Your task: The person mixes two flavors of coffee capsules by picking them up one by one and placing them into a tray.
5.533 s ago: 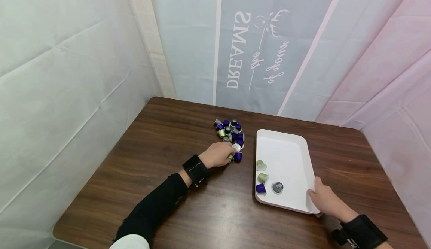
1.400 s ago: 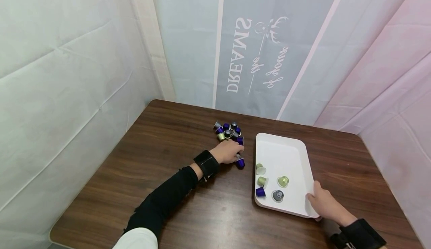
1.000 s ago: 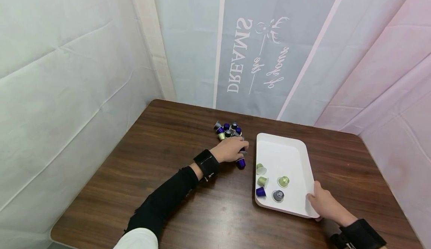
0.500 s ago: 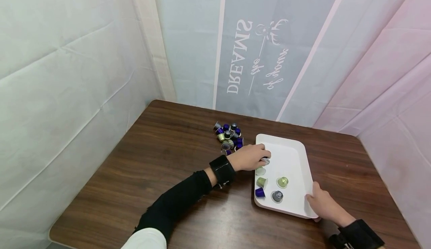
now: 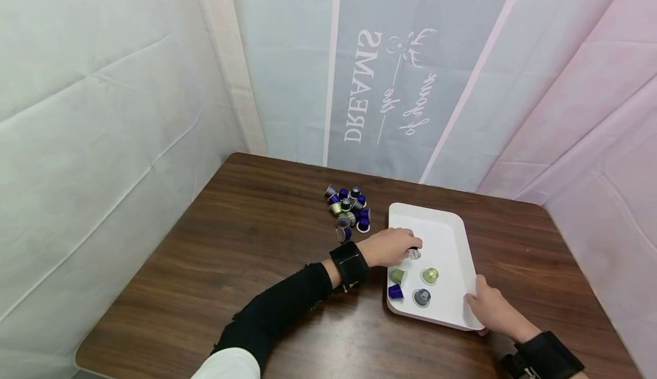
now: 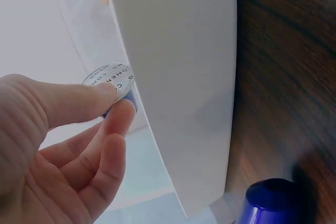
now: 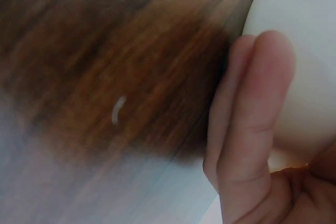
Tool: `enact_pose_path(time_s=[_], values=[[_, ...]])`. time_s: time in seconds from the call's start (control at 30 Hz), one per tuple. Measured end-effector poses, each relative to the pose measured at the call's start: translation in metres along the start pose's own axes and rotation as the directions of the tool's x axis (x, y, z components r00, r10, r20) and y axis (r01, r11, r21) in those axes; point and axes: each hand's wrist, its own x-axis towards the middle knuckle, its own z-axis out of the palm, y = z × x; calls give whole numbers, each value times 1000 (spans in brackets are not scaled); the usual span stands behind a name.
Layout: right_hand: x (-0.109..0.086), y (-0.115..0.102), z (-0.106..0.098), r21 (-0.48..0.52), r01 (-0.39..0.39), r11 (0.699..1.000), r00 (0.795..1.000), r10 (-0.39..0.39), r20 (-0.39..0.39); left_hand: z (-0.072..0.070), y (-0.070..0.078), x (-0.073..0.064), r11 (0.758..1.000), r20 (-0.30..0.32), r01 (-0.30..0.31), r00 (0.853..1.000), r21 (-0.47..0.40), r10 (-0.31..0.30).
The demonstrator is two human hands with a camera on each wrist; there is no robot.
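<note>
My left hand (image 5: 390, 247) pinches a dark blue coffee capsule (image 6: 129, 98) between thumb and fingers, over the left part of the white tray (image 5: 441, 225). Its printed silver lid (image 6: 118, 77) faces the thumb in the left wrist view. At the tray's near right corner, my right hand (image 5: 497, 306) grips the rim, fingers along the outer wall in the right wrist view. Inside the tray lie a green capsule (image 5: 397, 275), another green capsule (image 5: 429, 276), a purple-blue capsule (image 5: 396, 291) and a grey capsule (image 5: 422, 297). The left hand covers part of the tray floor.
A heap of several blue, grey and green capsules (image 5: 346, 206) lies on the brown wooden table (image 5: 246, 219), left of the tray. Cloth curtains (image 5: 287, 82) hang behind the table and at both sides.
My left hand has taken a blue capsule from the near end of the heap and carried it right, over the tray. A green capsule joined the tray earlier. The right hand stays on the rim.
</note>
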Motion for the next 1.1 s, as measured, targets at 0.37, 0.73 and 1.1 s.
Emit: enact_pose_path(time_s=[0.37, 0.73, 1.1], values=[[-1, -2, 0, -9, 3, 1000, 1000, -3, -4, -6, -17, -12, 998, -43, 61, 997, -6, -61], [-2, 0, 1, -5, 41, 999, 999, -41, -22, -2, -66, -57, 978, -142, 186, 975, 95, -172], [-2, 0, 2, -4, 41, 999, 999, -41, -25, 11, -87, -87, 962, -101, 241, 968, 131, -229]])
